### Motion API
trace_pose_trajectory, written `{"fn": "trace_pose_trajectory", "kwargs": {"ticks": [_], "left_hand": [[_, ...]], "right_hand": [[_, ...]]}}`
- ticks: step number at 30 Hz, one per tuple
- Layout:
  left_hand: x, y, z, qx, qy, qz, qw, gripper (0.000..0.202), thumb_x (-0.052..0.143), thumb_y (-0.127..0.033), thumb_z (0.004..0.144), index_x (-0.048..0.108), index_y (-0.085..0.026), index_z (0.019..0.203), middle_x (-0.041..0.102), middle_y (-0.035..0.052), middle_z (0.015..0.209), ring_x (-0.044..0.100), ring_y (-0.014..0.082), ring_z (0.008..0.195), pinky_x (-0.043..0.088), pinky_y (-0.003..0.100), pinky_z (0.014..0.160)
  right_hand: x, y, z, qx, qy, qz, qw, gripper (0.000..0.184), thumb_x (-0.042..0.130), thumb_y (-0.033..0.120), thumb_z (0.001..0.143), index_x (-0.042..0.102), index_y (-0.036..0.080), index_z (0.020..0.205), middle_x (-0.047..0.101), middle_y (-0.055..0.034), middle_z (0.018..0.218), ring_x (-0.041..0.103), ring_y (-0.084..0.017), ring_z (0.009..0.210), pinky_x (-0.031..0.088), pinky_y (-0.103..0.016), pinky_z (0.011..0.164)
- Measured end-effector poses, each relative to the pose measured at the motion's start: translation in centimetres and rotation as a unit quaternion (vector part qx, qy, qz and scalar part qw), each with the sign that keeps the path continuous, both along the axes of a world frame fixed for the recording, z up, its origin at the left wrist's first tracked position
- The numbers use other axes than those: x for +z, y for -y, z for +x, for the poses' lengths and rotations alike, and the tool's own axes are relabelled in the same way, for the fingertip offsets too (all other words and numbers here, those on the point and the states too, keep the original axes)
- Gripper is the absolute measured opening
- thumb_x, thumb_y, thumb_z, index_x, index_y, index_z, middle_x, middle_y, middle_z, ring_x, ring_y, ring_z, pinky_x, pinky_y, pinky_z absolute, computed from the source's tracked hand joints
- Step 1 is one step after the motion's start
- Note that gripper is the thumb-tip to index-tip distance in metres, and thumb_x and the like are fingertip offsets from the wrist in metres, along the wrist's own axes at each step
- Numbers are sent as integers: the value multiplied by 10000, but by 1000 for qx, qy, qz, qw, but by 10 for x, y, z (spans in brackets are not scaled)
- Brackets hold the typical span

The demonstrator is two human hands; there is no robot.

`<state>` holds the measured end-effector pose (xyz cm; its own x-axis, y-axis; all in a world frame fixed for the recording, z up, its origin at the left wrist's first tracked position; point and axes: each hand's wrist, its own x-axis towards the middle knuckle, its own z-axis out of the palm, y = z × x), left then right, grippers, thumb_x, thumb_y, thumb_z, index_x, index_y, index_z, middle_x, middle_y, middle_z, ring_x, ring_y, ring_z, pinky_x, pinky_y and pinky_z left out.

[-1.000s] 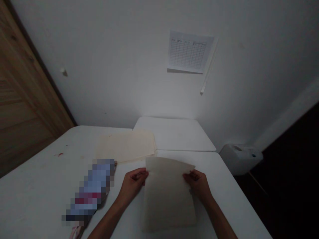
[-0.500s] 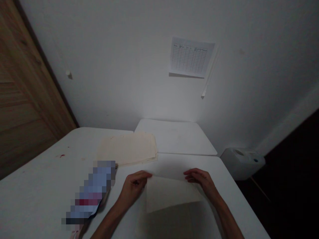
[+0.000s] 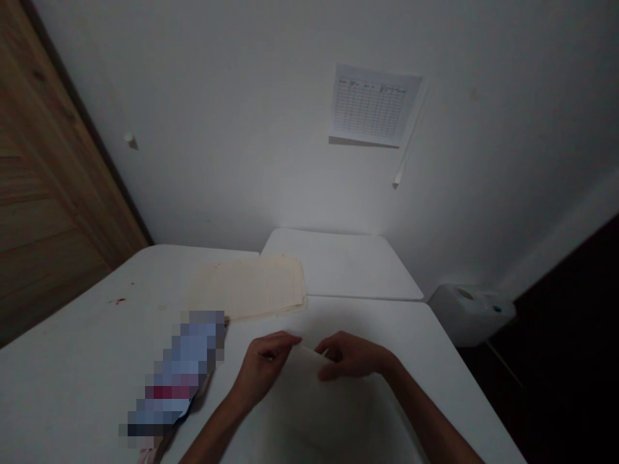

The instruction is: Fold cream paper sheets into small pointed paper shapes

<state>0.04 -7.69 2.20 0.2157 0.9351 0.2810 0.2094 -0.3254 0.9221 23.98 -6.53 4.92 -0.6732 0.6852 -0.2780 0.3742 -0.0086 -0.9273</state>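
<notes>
A thin pale sheet (image 3: 309,399) lies in front of me at the near side of the white table; whether it is paper or cloth I cannot tell. My left hand (image 3: 265,367) is closed, pinching the sheet's upper left corner between thumb and fingertips. Close beside it, my right hand (image 3: 358,356) grips the upper edge, thumb on the near face and fingers curled at the far side. The sheet's lower part is in shadow.
A stack of cream sheets (image 3: 246,287) lies behind my left hand. Left of it is a blurred-out bluish object (image 3: 184,370). A raised white panel (image 3: 348,264) stands against the wall. A white container (image 3: 471,316) is beyond the table's right edge. A printed chart (image 3: 372,106) hangs above.
My right hand has moved left along the sheet's upper edge, close to my left hand, and its fingers have closed. The sheet's folded-over flap no longer shows. My left hand keeps its corner.
</notes>
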Motion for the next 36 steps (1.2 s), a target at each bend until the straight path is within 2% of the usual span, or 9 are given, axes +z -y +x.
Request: {"fn": "trace_pose_trajectory", "kwargs": {"ticks": [5, 8, 11, 15, 17, 22, 26, 30, 36], "left_hand": [[-6, -4, -6, 61, 79, -81, 992, 408, 593, -488, 840, 689, -169, 1074, 714, 74, 881, 593, 162, 652, 453, 236, 544], [-8, -7, -9, 102, 101, -127, 982, 443, 608, -555, 806, 680, -156, 983, 675, 41, 725, 560, 145, 559, 417, 222, 485], [-10, -7, -3, 113, 115, -189, 969, 451, 670, -589, 733, 659, -158, 866, 569, -25, 536, 491, 121, 441, 361, 205, 419], [-17, -4, 9, 111, 88, -194, 971, 427, 743, -567, 656, 592, -169, 634, 484, -56, 435, 432, 96, 385, 298, 182, 380], [-18, -3, 12, 107, 81, -195, 972, 426, 753, -556, 647, 591, -167, 589, 521, -38, 443, 451, 100, 392, 307, 183, 377], [-10, 3, 12, 67, 90, -221, 969, 423, 769, -541, 637, 726, -138, 758, 723, 84, 716, 645, 211, 597, 488, 265, 507], [-5, 5, 11, 88, 62, -227, 968, 471, 760, -583, 616, 740, -123, 714, 733, 107, 726, 652, 233, 596, 500, 285, 505], [-6, 5, 10, 59, 72, -239, 967, 486, 761, -597, 606, 742, -123, 710, 737, 115, 744, 662, 245, 626, 514, 300, 535], [-10, 6, 11, 10, 77, -252, 965, 452, 747, -571, 650, 734, -127, 728, 739, 111, 774, 668, 241, 651, 524, 305, 566]], "right_hand": [[-19, 2, 7, -131, -72, -9, 989, 422, 763, 409, 693, 678, 167, 1028, 743, -63, 870, 689, -211, 720, 500, -258, 601], [-32, 6, 6, -304, -163, -3, 939, 527, 762, 478, 686, 615, 172, 1089, 736, -87, 930, 696, -241, 763, 533, -323, 655], [-42, 12, -1, -395, -225, 2, 891, 563, 752, 498, 702, 564, 181, 1128, 730, -99, 947, 695, -249, 767, 543, -353, 671], [-46, 18, -10, -422, -242, 11, 874, 608, 778, 493, 680, 525, 188, 1141, 727, -103, 944, 695, -267, 773, 548, -369, 661], [-45, 20, -13, -428, -238, 12, 872, 625, 786, 482, 677, 505, 194, 1156, 725, -103, 951, 696, -269, 777, 551, -371, 661], [-40, 26, -24, -434, -233, 13, 870, 659, 816, 446, 650, 482, 197, 1162, 728, -98, 930, 697, -277, 788, 554, -380, 670], [-38, 28, -27, -426, -235, -2, 874, 666, 812, 487, 641, 500, 199, 1154, 727, -92, 914, 693, -273, 779, 546, -366, 658], [-36, 27, -22, -417, -232, -36, 878, 707, 760, 585, 658, 530, 193, 1200, 721, -90, 906, 689, -263, 771, 535, -368, 679], [-45, 26, -16, -399, -247, -43, 882, 835, 797, 493, 663, 408, 176, 1330, 724, -87, 850, 689, -259, 700, 543, -385, 635]]}}
